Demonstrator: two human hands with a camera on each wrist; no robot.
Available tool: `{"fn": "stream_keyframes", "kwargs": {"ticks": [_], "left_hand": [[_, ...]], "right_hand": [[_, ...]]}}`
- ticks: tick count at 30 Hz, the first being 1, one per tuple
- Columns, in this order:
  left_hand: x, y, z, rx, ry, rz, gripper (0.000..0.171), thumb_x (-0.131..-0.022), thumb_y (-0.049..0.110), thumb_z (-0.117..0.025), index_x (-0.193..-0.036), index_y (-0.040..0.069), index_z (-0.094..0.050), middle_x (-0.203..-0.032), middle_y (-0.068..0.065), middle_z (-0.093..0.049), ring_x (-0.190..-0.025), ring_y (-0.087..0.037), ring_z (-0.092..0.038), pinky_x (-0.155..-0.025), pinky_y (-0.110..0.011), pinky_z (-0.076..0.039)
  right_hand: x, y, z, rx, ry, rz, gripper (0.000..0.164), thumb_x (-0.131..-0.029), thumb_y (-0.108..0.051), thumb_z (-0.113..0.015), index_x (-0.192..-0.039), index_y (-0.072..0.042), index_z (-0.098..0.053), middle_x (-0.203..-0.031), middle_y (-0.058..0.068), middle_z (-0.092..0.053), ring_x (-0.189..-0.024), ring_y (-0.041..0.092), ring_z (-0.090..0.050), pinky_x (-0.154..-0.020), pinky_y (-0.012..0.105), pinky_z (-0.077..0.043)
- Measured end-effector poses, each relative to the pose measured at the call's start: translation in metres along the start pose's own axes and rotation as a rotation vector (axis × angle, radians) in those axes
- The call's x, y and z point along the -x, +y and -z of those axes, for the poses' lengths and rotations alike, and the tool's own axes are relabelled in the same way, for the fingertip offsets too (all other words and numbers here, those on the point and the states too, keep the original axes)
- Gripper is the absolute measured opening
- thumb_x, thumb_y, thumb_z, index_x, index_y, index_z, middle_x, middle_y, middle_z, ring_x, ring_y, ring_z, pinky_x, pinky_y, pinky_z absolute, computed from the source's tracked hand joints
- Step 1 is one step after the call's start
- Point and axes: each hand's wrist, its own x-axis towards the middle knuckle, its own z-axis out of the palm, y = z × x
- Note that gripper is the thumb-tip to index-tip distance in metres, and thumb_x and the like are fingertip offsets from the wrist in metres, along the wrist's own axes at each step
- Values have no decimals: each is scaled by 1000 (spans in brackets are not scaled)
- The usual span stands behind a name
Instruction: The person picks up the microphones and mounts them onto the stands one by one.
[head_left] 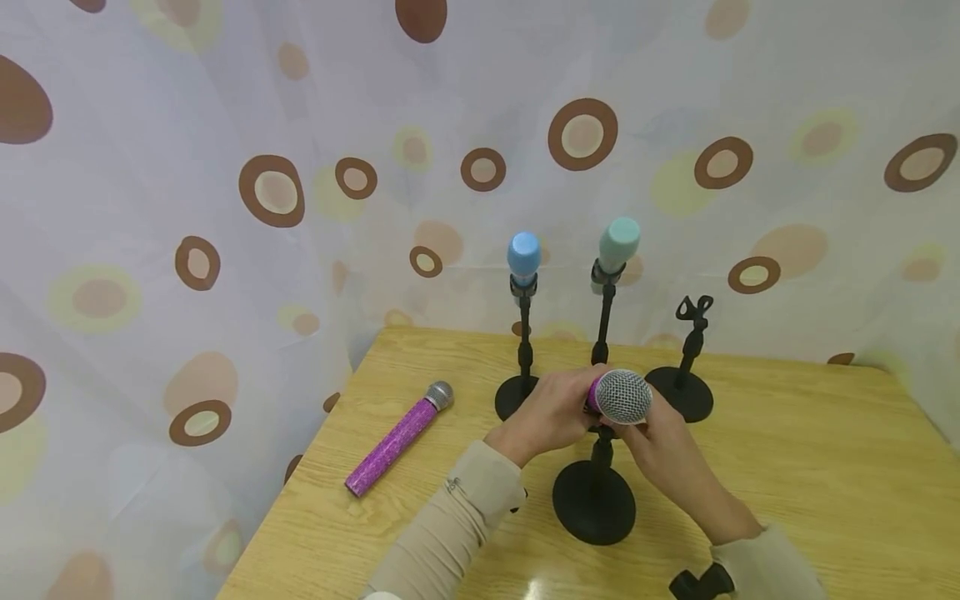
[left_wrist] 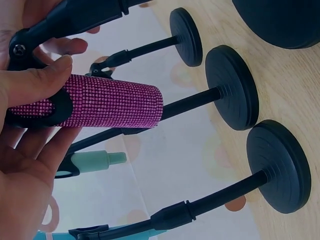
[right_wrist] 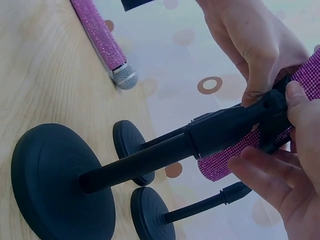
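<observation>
Both hands are at a pink rhinestone-covered microphone (left_wrist: 117, 102), whose silver mesh head (head_left: 624, 397) faces up toward the head camera. Its handle sits in the black clip (left_wrist: 63, 106) of the nearest microphone stand (head_left: 595, 502). My left hand (head_left: 551, 412) pinches the handle and clip, the thumb lying over the clip in the left wrist view. From the other side my right hand (right_wrist: 295, 175) holds the microphone at the clip, thumb above and fingers beneath. Part of the clip is hidden by the fingers.
A second pink microphone (head_left: 393, 446) lies on the wooden table (head_left: 810, 467) at left. Behind the hands, one stand bears a blue microphone (head_left: 523, 257) and another a mint-green microphone (head_left: 619, 243). A stand with a bare clip (head_left: 680, 392) is at back right. A spotted curtain (head_left: 480, 100) hangs behind.
</observation>
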Motion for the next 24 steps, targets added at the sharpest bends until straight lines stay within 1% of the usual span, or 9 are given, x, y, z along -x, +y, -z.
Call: {"fn": "stream_keyframes", "kwargs": {"ticks": [4, 7, 9, 11, 14, 17, 19, 21, 24], "left_hand": [[0, 1, -1, 24, -4, 15, 53, -82, 13, -81, -129, 17, -56, -118, 4, -69, -109, -6, -66, -98, -18, -50], [3, 2, -4, 62, -11, 49, 54, -86, 10, -77, -133, 16, -52, -123, 2, -67, -114, -7, -64, -101, -19, -49], [6, 2, -6, 94, -16, 80, 56, -89, 7, -74, -137, 15, -48, -128, 1, -65, -120, -9, -61, -104, -21, -47], [10, 2, -9, 120, -20, 105, 57, -91, 5, -70, -141, 14, -46, -132, -1, -62, -125, -11, -58, -107, -23, -45], [15, 3, -13, 152, -18, 133, 59, -93, 4, -67, -145, 13, -42, -139, -3, -57, -132, -13, -53, -112, -27, -41], [20, 5, -16, 180, -3, 167, 62, -94, 6, -67, -148, 11, -38, -143, -4, -53, -135, -14, -50, -114, -28, -39], [25, 7, -19, 208, 11, 212, 64, -94, 8, -67, -149, 11, -36, -146, -5, -50, -137, -15, -49, -115, -29, -39], [30, 10, -22, 237, 28, 261, 66, -94, 10, -67, -151, 10, -33, -150, -6, -46, -139, -17, -46, -115, -31, -38], [39, 14, -28, 315, 48, 343, 65, -98, 12, -63, -153, 9, -28, -153, -8, -40, -141, -19, -43, -115, -33, -39]], "right_hand": [[1, -1, 1, -53, -41, -63, 40, -97, -12, -63, -133, -2, -50, -120, 14, -61, -106, 16, -62, -77, 36, -61], [6, 2, -1, -101, -76, -118, 36, -101, -16, -57, -134, -2, -49, -125, 16, -60, -108, 29, -63, -76, 32, -61], [11, 6, -4, -133, -104, -164, 35, -105, -22, -50, -134, -3, -50, -127, 16, -60, -106, 29, -65, -76, 30, -61], [19, 10, -9, -175, -133, -207, 37, -107, -24, -44, -135, -2, -50, -129, 19, -60, -107, 32, -65, -77, 31, -61], [33, 15, -16, -209, -186, -294, 39, -109, -30, -37, -132, -3, -52, -128, 18, -61, -106, 30, -66, -83, 33, -60], [45, 20, -22, -206, -237, -352, 36, -109, -31, -36, -127, -5, -54, -125, 17, -64, -107, 29, -66, -88, 38, -58], [51, 23, -27, -197, -258, -375, 35, -108, -32, -39, -126, -7, -55, -126, 15, -65, -111, 31, -66, -93, 43, -56], [55, 26, -31, -186, -271, -360, 34, -107, -32, -43, -127, -7, -56, -126, 14, -65, -117, 34, -63, -96, 48, -54], [59, 30, -39, -154, -257, -339, 29, -105, -30, -49, -123, -9, -59, -122, 10, -68, -118, 32, -63, -96, 49, -54]]}}
